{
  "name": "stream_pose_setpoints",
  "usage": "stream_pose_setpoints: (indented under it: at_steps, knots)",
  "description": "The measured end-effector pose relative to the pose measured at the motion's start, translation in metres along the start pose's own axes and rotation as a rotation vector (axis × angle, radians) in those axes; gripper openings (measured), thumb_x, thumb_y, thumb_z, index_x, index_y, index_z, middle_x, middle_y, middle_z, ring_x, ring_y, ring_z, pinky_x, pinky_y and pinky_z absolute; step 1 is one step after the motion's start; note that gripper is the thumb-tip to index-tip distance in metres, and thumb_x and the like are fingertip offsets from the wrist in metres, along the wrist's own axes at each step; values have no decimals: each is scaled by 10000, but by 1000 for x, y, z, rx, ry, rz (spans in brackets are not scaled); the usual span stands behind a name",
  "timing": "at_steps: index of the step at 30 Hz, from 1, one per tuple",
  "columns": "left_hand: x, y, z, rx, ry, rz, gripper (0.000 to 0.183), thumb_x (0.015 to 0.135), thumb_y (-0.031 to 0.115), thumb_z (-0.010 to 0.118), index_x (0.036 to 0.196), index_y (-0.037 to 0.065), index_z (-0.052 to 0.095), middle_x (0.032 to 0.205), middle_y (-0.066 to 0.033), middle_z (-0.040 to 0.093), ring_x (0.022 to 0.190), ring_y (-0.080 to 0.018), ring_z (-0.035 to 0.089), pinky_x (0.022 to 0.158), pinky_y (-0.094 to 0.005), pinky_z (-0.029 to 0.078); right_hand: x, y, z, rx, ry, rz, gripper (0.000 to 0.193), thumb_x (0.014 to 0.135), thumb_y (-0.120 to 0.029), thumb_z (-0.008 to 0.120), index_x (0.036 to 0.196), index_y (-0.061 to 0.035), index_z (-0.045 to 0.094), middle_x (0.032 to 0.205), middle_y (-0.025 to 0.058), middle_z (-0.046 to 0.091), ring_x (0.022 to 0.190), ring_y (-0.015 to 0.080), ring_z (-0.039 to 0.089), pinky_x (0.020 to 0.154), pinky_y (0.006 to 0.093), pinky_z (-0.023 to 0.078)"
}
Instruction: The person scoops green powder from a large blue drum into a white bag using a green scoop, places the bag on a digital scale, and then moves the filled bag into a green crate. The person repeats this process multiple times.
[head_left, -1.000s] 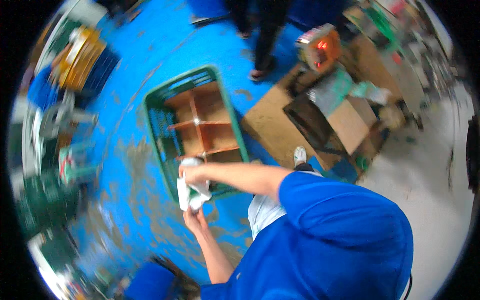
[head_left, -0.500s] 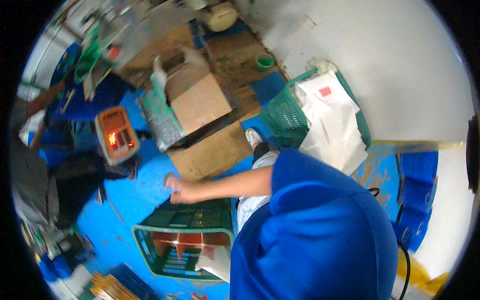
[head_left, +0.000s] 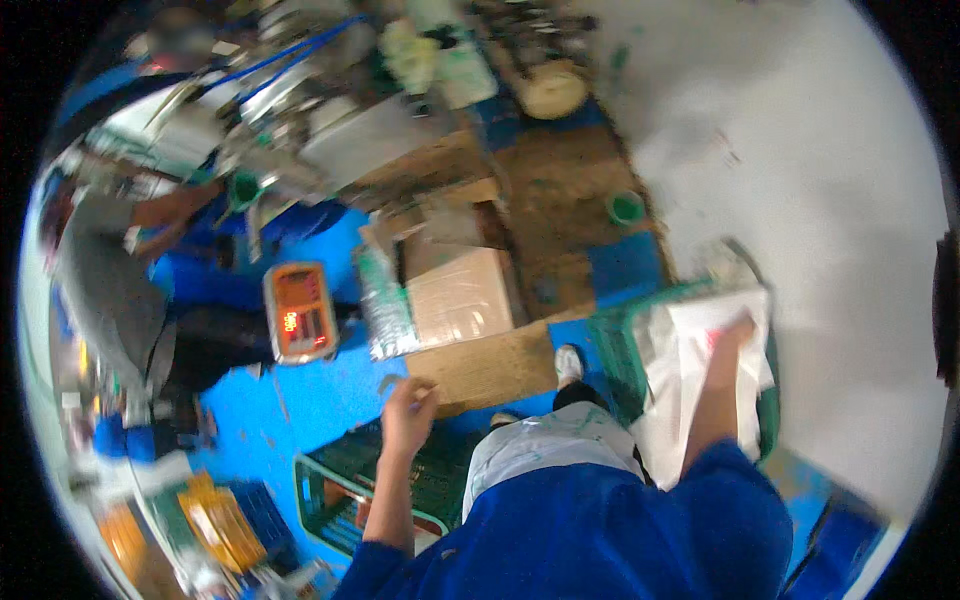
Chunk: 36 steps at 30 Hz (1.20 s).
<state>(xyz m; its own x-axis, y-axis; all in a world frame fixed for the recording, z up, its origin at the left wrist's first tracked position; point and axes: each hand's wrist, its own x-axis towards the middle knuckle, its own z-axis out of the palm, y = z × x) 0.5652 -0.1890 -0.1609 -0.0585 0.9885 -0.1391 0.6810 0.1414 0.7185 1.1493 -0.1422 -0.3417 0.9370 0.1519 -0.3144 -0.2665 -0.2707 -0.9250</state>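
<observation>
My left hand (head_left: 410,408) is raised above the near edge of the dark green crate (head_left: 318,512), its fingers curled together. A small grey curved piece (head_left: 389,383) shows at its fingertips, too blurred to name. My right hand (head_left: 738,335) reaches down onto a white sack (head_left: 668,415) with a red mark. That sack lies over the top of a green basket (head_left: 618,365) at my right. Motion smears the right fingers, so whether they grip the sack does not show. Inside the crate, something reddish-brown (head_left: 362,512) is partly hidden by my left forearm.
An orange scale (head_left: 300,312) with a lit display stands ahead left, beside a person in grey (head_left: 115,285). A cardboard box (head_left: 458,297) with plastic sheeting sits on brown boards ahead. A small green cup (head_left: 626,208) stands by the white wall. Yellow packs (head_left: 222,520) lie at lower left.
My view has swung left and my body has turned, so both arms now show instead of one. My right hand is now on the white sack. The person in grey shows more fully.
</observation>
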Motion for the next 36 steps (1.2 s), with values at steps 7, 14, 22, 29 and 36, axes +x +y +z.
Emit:
stream_pose_setpoints:
  at_steps: [7,14,22,29,36]
  knots:
    - [73,46,81,-1055,-234,-743,342,904,337,508,1051,32,556,915,-73,624,786,-186,598,698,-325,497,-310,-31,92,-145,-1028,550,302,895,-237,522,1107,-22,529,1051,35,549,971,159,498,896,301,373]
    - [134,-3,56,-1097,388,-739,355,881,347,533,934,4,605,831,-118,622,711,-275,588,700,-391,488,-461,-33,188,-429,-1333,-411,382,925,-305,463,797,42,558,739,211,559,677,269,520,649,380,413]
    - [295,-78,11,-161,627,-347,350,868,305,543,852,-44,559,785,-191,602,724,-318,557,683,-399,429,-426,-27,358,-668,-1001,-618,462,874,-412,502,763,30,582,779,252,588,769,415,569,674,461,424]
    - [307,-81,-1,288,662,-215,190,792,160,546,947,51,568,939,-196,586,817,-388,597,673,-450,486,-404,-4,365,-875,-909,-643,377,880,-384,487,893,-20,589,879,201,627,859,393,587,703,480,455]
    - [303,-16,45,501,-397,-206,501,818,79,503,1275,222,358,1409,-213,184,1199,-501,333,933,-511,410,-428,-24,348,-678,-977,-615,319,880,-356,488,962,-58,568,920,190,611,868,379,582,723,467,451]
